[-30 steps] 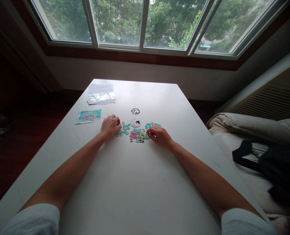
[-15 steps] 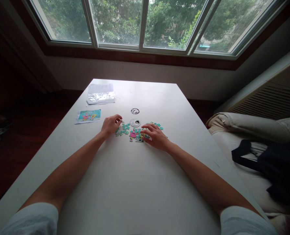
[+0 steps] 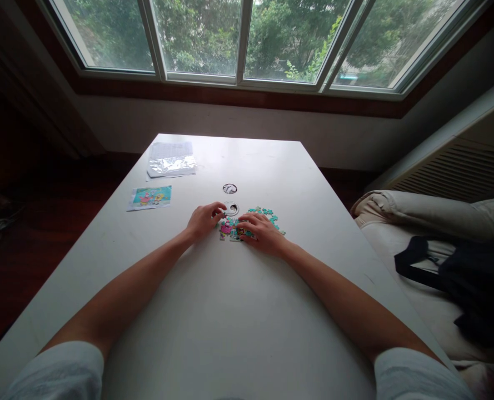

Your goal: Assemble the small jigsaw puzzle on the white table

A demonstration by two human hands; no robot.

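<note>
A small partly joined jigsaw [image 3: 230,230] in pink, yellow and teal lies on the white table [image 3: 238,311]. Loose teal pieces [image 3: 267,213] lie just right of it. My left hand [image 3: 204,220] sits at the jigsaw's left edge with fingers curled in a pinch near a small piece; what it holds is too small to name. My right hand [image 3: 260,234] lies flat on the right part of the jigsaw, fingers stretched out and pressing down.
A cartoon reference picture [image 3: 149,197] lies at the left of the table, a clear plastic bag [image 3: 171,159] farther back. Two round cable-hole fittings [image 3: 230,189] sit behind the jigsaw. A cushion and a black bag [image 3: 459,278] lie to the right.
My left hand has moved right from the loose pieces to the jigsaw's left edge. My right hand went from pinching to lying flat on the jigsaw.
</note>
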